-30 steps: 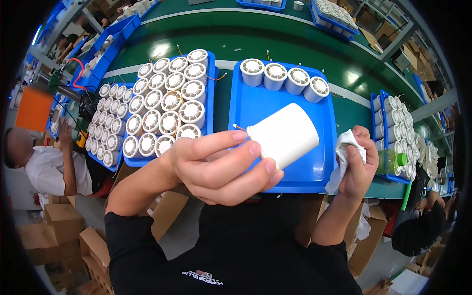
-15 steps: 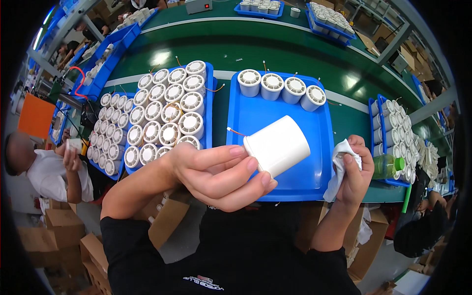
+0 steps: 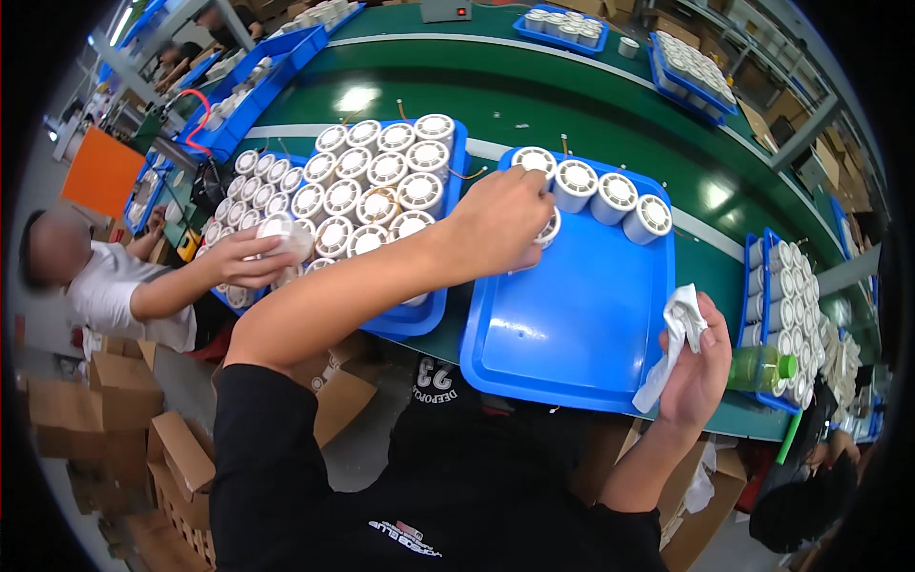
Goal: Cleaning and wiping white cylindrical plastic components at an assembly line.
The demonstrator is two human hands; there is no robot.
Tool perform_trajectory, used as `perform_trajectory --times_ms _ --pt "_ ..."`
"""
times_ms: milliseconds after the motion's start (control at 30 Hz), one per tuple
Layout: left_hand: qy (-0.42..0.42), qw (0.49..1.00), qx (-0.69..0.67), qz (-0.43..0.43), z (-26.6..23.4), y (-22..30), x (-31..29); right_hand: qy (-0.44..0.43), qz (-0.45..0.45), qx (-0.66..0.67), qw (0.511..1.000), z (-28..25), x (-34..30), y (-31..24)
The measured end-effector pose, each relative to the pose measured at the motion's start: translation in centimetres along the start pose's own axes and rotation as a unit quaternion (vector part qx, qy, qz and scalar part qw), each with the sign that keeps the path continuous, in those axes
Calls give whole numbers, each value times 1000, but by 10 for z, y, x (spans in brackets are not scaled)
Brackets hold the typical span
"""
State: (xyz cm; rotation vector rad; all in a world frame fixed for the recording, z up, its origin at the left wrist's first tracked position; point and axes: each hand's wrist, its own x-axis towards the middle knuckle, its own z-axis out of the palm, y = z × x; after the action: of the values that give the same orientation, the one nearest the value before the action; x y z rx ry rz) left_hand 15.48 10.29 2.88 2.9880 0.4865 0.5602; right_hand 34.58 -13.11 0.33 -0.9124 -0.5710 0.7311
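My left hand (image 3: 502,221) reaches over the left side of a blue tray (image 3: 572,329), its fingers curled on a white cylindrical unit with a vented top (image 3: 550,230). Much of that unit is hidden under the hand. Just behind it, several similar white units (image 3: 613,197) stand upright in a row along the tray's far edge, with short wires at their backs. A crumpled white cloth (image 3: 680,334) is pinched in my right hand (image 3: 699,367), held beside the tray's near right corner.
Left of the tray, more blue trays (image 3: 456,276) hold rows of white units. A co-worker's hand (image 3: 250,259) grips one there. At right stand another loaded tray (image 3: 753,286) and a green bottle (image 3: 758,368). The green conveyor (image 3: 572,105) runs behind; cardboard boxes (image 3: 81,405) sit lower left.
My left hand has carried the white unit from near my body away to the tray's far left, lowering it upright. My right hand still holds the cloth. The co-worker's hand has moved over the left trays.
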Motion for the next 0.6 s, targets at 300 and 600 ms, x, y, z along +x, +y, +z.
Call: perform_trajectory --times_ms 300,600 --pt "3 998 32 -61 -58 -41 -15 25 2 -71 997 -8 0 10" --pt "-227 907 134 -330 -179 -103 -147 4 -13 -57 998 -12 -5 34"
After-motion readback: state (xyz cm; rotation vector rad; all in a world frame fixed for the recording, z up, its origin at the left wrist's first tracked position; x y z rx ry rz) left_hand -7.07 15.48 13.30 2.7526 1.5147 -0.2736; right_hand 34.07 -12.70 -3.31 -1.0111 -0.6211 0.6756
